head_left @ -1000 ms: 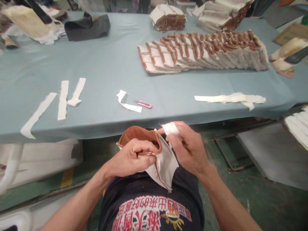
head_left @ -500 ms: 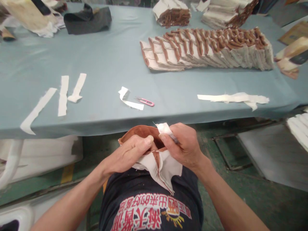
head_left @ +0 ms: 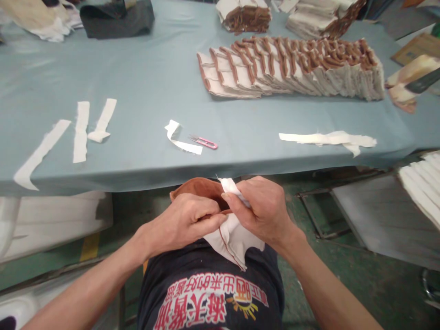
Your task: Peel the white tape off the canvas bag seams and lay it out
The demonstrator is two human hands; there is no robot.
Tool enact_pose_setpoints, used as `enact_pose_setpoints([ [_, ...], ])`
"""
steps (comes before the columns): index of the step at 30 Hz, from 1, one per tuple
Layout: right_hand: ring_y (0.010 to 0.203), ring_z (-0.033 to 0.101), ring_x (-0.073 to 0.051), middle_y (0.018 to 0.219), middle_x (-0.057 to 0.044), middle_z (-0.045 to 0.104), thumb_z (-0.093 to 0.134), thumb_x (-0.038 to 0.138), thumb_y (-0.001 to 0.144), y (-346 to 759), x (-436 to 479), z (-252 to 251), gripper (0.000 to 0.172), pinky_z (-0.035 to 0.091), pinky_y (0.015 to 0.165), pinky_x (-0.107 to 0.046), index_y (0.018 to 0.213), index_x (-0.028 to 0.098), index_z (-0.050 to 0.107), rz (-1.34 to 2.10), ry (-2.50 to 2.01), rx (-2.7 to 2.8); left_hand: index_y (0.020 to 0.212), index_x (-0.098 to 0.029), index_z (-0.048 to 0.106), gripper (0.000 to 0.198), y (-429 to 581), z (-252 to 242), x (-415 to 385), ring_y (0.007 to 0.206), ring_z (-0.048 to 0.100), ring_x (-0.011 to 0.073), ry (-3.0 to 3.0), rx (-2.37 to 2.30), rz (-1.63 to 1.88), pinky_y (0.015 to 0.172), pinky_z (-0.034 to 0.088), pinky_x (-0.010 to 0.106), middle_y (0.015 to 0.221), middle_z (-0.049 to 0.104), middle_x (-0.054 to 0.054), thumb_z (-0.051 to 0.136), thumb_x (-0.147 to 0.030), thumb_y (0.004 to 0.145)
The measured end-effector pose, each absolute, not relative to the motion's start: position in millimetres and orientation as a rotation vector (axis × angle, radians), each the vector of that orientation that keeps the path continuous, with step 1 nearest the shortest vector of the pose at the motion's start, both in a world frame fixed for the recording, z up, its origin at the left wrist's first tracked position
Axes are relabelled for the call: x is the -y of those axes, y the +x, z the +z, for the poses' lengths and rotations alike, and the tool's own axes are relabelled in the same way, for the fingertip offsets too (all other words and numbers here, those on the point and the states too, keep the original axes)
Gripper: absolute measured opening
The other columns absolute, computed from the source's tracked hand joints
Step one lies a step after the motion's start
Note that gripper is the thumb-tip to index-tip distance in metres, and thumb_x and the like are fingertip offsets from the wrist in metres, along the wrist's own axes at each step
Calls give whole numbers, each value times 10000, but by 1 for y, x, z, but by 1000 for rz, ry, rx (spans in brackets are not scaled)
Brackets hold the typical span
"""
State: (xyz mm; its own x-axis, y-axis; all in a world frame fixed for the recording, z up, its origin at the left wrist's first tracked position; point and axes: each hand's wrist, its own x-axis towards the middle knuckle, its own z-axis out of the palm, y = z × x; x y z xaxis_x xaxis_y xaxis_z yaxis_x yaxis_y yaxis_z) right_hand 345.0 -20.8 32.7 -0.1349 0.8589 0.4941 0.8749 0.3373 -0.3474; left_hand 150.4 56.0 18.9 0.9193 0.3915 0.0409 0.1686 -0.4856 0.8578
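Observation:
Over my lap I hold a white fabric piece with brown trim [head_left: 231, 238], its brown inner side [head_left: 201, 188] facing up. My left hand [head_left: 184, 220] is closed on its brown edge, fingers curled over the trim. My right hand [head_left: 263, 208] is closed, pinching a small folded white strip [head_left: 229, 185] with a thin needle-like tip showing, pressed against the same edge. The two hands touch at the fingertips.
A blue-covered table [head_left: 147, 87] stands ahead, with pink thread snips [head_left: 205, 142], loose white strips [head_left: 80, 130], a long white strip [head_left: 328, 138] and a fanned row of finished pieces [head_left: 292, 68]. More stacks [head_left: 244, 16] and dark cloth [head_left: 115, 18] lie at the back. A white stack [head_left: 421, 183] sits lower right.
My right hand has moved left and down, bringing the white strip against the brown edge; my left fingers have closed in beside it. The view has shifted slightly.

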Motion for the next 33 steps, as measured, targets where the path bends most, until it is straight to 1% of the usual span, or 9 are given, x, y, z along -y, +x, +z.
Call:
enact_pose_setpoints([
  [5, 524, 419, -140, 553, 40, 471, 495, 240, 1021, 353, 20, 36, 368, 295, 565, -312, 662, 248, 418, 143, -1480, 1888, 603, -211, 247, 365, 159, 30, -45, 491, 263, 77, 2210, -324, 568, 515, 177, 300, 546, 291, -76, 496, -57, 821],
  [8, 523, 452, -135, 578, 31, 498, 443, 262, 1045, 369, 19, 33, 379, 319, 544, -294, 667, 240, 453, 356, -1456, 1778, 657, -229, 189, 373, 159, 45, -33, 492, 256, 82, 2110, -217, 617, 510, 176, 309, 561, 257, -77, 465, -19, 797],
  [12, 525, 522, -134, 587, 20, 554, 421, 334, 1081, 382, 22, 18, 426, 393, 558, -279, 679, 227, 514, 533, -1402, 1571, 688, -234, 198, 371, 147, 52, -24, 501, 254, 96, 2098, -199, 642, 520, 183, 320, 583, 246, -77, 447, 7, 821],
  [16, 481, 494, -124, 560, 41, 525, 396, 371, 1101, 378, 27, 9, 430, 403, 543, -272, 699, 239, 469, 454, -1383, 1383, 659, -220, 279, 384, 128, 34, -38, 483, 290, 94, 2170, -254, 688, 509, 216, 293, 554, 278, -86, 478, -5, 906],
  [18, 492, 497, -125, 566, 40, 516, 415, 351, 1089, 373, 28, 15, 410, 399, 543, -272, 697, 241, 461, 405, -1387, 1378, 668, -212, 384, 347, 122, 25, -48, 495, 360, 91, 2192, -295, 653, 511, 265, 260, 559, 371, -83, 511, -64, 956],
  [21, 493, 479, -118, 573, 40, 506, 472, 295, 1052, 366, 29, 35, 373, 369, 525, -267, 684, 235, 473, 355, -1409, 1431, 867, -188, 606, 194, 124, 24, -59, 689, 587, 126, 2179, -306, 544, 659, 436, 228, 779, 653, -8, 503, -211, 1029],
  [23, 481, 441, -107, 564, 49, 484, 493, 258, 1030, 363, 27, 49, 363, 341, 510, -261, 670, 234, 457, 326, -1422, 1490, 1007, -180, 659, 181, 132, 31, -62, 843, 654, 163, 2165, -270, 540, 790, 482, 255, 943, 730, 36, 526, -296, 1044],
  [28, 482, 370, -91, 572, 72, 393, 489, 214, 990, 357, 19, 69, 326, 289, 496, -251, 679, 237, 393, 292, -1386, 1685, 927, -169, 680, 191, 157, 47, -66, 779, 649, 143, 2036, -178, 527, 769, 472, 243, 854, 725, 11, 698, -353, 976],
  [33, 488, 351, -94, 581, 70, 386, 469, 228, 983, 356, 20, 64, 305, 277, 493, -252, 692, 241, 379, 321, -1409, 1704, 801, -145, 668, 230, 166, 48, -64, 697, 568, 116, 1829, -201, 397, 687, 436, 227, 763, 657, -7, 700, -307, 962],
])
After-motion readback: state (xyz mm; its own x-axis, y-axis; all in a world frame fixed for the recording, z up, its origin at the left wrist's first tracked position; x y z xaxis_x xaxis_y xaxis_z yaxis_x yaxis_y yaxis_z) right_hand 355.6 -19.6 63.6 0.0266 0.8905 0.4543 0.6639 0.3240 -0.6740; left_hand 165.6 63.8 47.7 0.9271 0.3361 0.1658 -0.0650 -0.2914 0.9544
